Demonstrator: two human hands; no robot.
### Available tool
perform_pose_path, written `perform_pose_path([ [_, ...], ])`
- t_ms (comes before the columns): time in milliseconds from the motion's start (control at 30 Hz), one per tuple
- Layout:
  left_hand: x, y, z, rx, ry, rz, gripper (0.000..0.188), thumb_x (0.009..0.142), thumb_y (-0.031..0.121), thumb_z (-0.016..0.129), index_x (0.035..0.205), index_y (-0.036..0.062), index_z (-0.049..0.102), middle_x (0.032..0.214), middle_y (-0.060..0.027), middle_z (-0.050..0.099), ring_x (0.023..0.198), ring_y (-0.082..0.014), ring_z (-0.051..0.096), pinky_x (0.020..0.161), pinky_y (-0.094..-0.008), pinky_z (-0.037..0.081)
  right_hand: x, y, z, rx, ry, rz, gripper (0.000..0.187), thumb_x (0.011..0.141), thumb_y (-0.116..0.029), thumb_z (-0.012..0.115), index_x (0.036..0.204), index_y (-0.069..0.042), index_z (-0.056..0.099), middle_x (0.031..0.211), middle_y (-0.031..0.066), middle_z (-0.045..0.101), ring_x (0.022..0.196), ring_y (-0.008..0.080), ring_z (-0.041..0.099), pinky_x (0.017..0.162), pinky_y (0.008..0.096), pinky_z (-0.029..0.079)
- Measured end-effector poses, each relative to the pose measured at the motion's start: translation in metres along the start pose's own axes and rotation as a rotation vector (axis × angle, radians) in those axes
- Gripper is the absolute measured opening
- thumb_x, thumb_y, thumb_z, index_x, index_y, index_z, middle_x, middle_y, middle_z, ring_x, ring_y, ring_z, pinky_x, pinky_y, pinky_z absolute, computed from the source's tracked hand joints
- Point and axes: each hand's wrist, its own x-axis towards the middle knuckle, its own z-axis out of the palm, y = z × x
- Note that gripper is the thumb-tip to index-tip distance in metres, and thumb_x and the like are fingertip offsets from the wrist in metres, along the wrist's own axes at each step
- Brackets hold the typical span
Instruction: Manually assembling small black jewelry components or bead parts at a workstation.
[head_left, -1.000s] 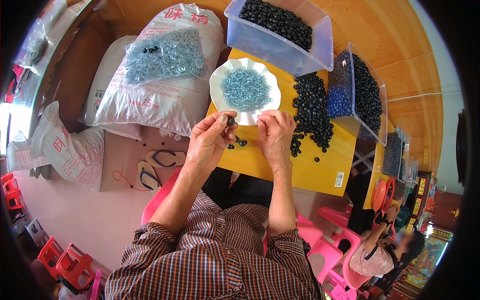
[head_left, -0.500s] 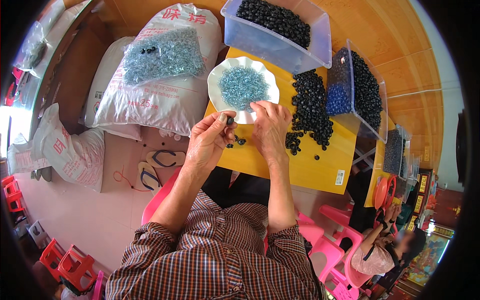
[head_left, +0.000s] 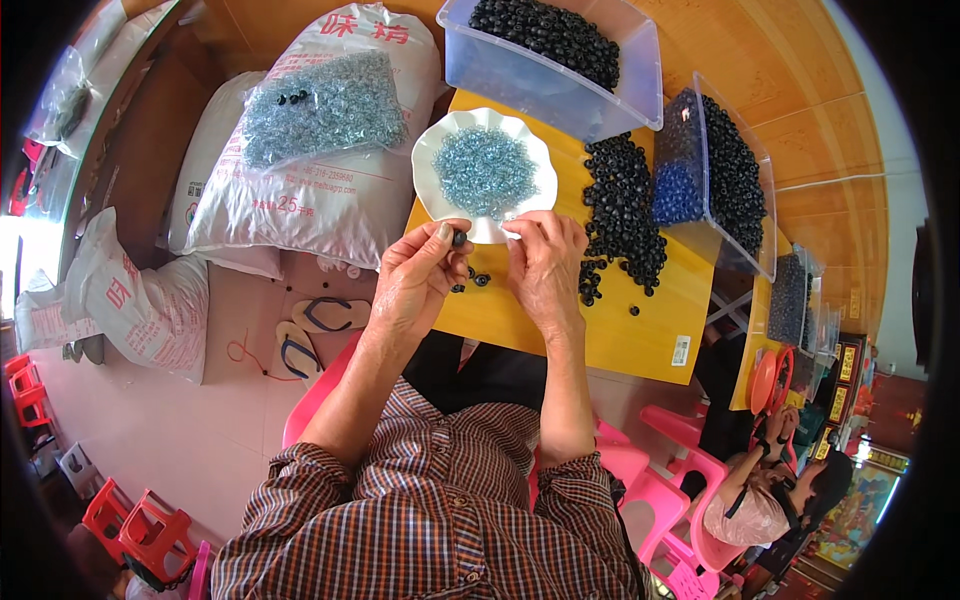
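Between the thumb and fingers of my left hand (head_left: 415, 270) sits a small round black piece (head_left: 459, 239), just off the near edge of the white scalloped plate (head_left: 425, 185). A mound of small clear bluish pieces (head_left: 485, 170) lies in that plate. My right hand (head_left: 545, 265) has its thumb and fingertips pinched together at the plate's near rim; whatever is in the pinch is too small to name. A few loose black pieces (head_left: 482, 280) rest on the table by my left hand. A larger heap of black pieces (head_left: 622, 205) spreads right of my right hand.
The yellow table (head_left: 630, 345) carries a clear bin (head_left: 560, 85) of black pieces at the back and another bin (head_left: 735, 240) with black and blue pieces at right. White sacks (head_left: 330, 205) stand left, topped by a bag of clear pieces (head_left: 325, 110). A person (head_left: 755, 500) sits far right.
My right fingertips have drawn back slightly toward me, from over the clear pieces to the plate's near rim. The left hand keeps the black piece in nearly the same place.
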Motion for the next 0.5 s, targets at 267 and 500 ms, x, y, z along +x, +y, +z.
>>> perform_pose_path([
  [267,0.003,-0.005,-0.007,0.027,-0.035,-0.007,0.022,0.095,0.017,0.057,0.107,0.0001,0.064,0.091,-0.0070,0.065,0.071,-0.0099,0.059,0.066,-0.0230,0.049,-0.002,0.000,0.000,0.010,-0.009,0.004,0.031,0.070,0.004,0.067,0.097,-0.010,0.063,0.098,0.0027,0.059,0.095,0.0271,0.053,0.091,0.0417,0.036],
  [500,0.006,-0.009,-0.012,0.025,-0.018,-0.008,0.022,0.096,0.016,0.057,0.108,0.0004,0.064,0.090,-0.0052,0.065,0.070,-0.0100,0.058,0.066,-0.0237,0.049,0.002,-0.016,0.003,0.037,-0.040,-0.032,0.053,0.063,0.012,0.058,0.111,-0.011,0.061,0.111,0.0029,0.058,0.104,0.0256,0.052,0.096,0.0410,0.034],
])
